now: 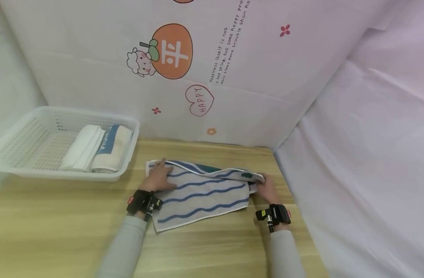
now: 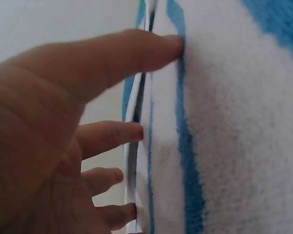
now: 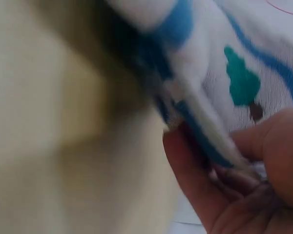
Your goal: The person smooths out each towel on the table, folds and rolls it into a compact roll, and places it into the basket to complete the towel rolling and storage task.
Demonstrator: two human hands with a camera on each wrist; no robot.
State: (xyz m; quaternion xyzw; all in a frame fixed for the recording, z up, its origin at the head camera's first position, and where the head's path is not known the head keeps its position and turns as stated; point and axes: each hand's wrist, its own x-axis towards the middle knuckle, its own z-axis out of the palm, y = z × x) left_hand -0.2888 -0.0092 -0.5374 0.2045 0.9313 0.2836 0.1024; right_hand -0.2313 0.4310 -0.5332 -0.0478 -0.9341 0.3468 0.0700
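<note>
A pale towel [image 1: 201, 193] with wavy blue stripes and a white hem lies on the wooden table, its far edge folded partly back and lifted at the right. Fingers spread, my left hand [image 1: 159, 178] rests on the towel's far left corner; the left wrist view shows the thumb [image 2: 136, 51] touching the striped cloth. My right hand [image 1: 267, 189] pinches the raised right corner between thumb and fingers. Beside that grip, in the right wrist view, a green tree print [image 3: 243, 80] shows on the towel.
At the left a white plastic basket [image 1: 55, 175] holds a folded white towel [image 1: 83, 148] and a beige towel with a blue panel [image 1: 116, 148]. A printed white sheet [image 1: 246, 116] hangs behind the wooden table [image 1: 205, 251], and white cloth [image 1: 365, 173] borders its right side.
</note>
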